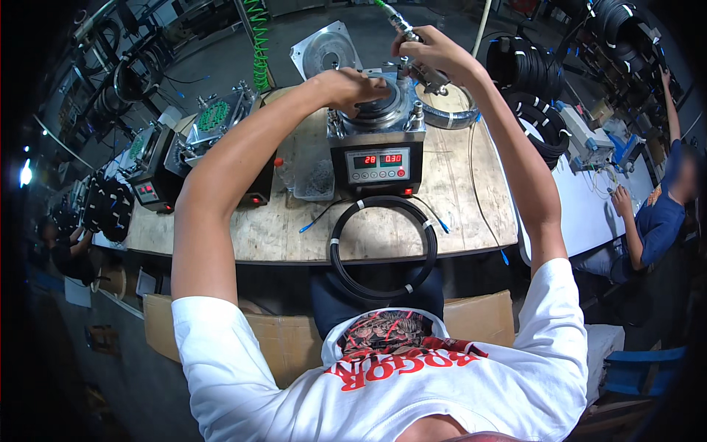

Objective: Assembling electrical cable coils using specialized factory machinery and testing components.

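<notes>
A black cable coil overhangs the tabletop. Beyond it, the left hand curves over the machine's round top; its grip cannot be determined. The right hand grips a metal gun-shaped tool.

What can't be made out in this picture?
In the head view:
Grip of the metal tool: covered by the right hand.
Part of the dark round plate: covered by the left hand.
What joins the tool's green end: cut off by the upper edge.
Whether the co-worker's lower hand holds anything: too small.
</notes>
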Demonstrator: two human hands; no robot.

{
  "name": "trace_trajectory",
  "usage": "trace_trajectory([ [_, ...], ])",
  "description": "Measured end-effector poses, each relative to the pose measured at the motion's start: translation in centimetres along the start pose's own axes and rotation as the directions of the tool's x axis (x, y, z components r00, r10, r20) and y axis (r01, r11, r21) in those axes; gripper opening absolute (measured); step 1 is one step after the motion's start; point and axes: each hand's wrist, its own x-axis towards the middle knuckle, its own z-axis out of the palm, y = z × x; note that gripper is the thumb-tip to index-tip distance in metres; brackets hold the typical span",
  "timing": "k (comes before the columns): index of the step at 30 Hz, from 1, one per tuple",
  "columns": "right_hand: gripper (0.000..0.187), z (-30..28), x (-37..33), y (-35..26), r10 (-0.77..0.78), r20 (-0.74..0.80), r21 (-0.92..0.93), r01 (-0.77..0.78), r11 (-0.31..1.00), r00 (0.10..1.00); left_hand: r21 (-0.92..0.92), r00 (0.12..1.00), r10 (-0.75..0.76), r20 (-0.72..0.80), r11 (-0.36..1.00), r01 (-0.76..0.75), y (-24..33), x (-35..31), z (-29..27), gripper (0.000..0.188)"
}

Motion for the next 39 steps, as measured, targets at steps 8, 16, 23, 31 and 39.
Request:
trace_trajectory([
  [8, 0.023, 1.2, 0.7, 2.5, 0.065, 0.059, 0.148, -0.073, 0.986, 0.996, -0.163, 0.986, -0.168, -0.016, 0.973, 0.163, 0.3, -1.6, 1.3, 0.051],
  [16, 0.019, 5.1, 3.3, 5.7, -0.101, -0.227, 0.136, 0.135, 0.981, 0.969, -0.706, 0.445, -0.685, -0.576, 0.692, 0.151, 1.7, -2.5, 4.3, 0.037],
  [23, 0.017, 7.7, 1.8, 3.6, 0.063, -0.134, 0.293, -0.021, 0.956, 0.989, -0.804, 0.119, -0.844, -0.523, 0.535, 0.262, 5.9, -6.8, 3.3, 0.036],
  [31, 0.018, 12.3, 4.9, 4.8, 0.055, -0.371, 0.357, 0.088, 0.93, 0.927, -0.835, 0.098, -0.876, -0.471, 0.479, 0.269, 6.2, -7.4, 3.1, 0.036],
  [39, 0.019, 7.8, 4.5, 6.2, -0.071, -0.386, 0.078, 0.109, 0.991, 0.92, -0.719, 0.218, -0.751, -0.623, 0.659, 0.218, 4.7, -7.1, 4.1, 0.027],
])
